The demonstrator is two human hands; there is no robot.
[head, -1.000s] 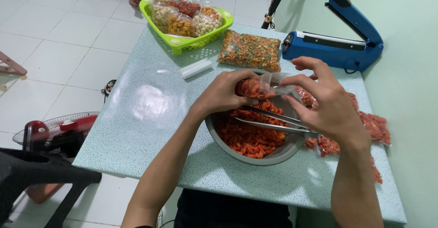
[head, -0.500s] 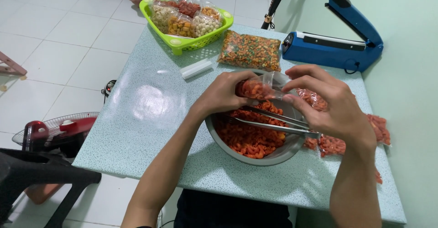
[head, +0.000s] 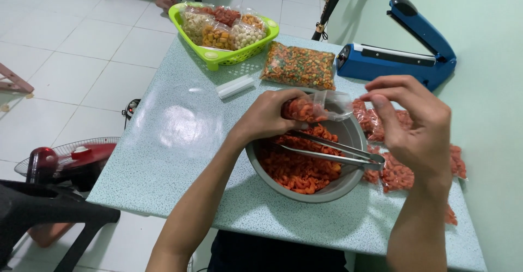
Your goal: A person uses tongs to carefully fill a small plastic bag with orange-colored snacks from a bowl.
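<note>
Since the earlier frame our right hand [head: 414, 125] has let go of the small bag [head: 310, 107] and drawn off toward the right of the frame, where it hangs above the sealed packets [head: 397, 168], fingers loosely curled and holding nothing. Our left hand [head: 269, 114] grips the small bag alone at centre frame, fingers wrapped round its orange filling, just over the far rim of the metal bowl [head: 338, 187]. Tongs [head: 332, 151] lie across the bowl on the orange snacks [head: 297, 171]. We work at a speckled pale green table [head: 180, 141]. At upper centre sit a green basket [head: 218, 54] of snack bags and a big bag of mixed snacks [head: 298, 65]; a blue sealer [head: 395, 59] stands at upper right by the green wall. White floor tiles fill the left, with a red fan [head: 71, 160] at lower left.
</note>
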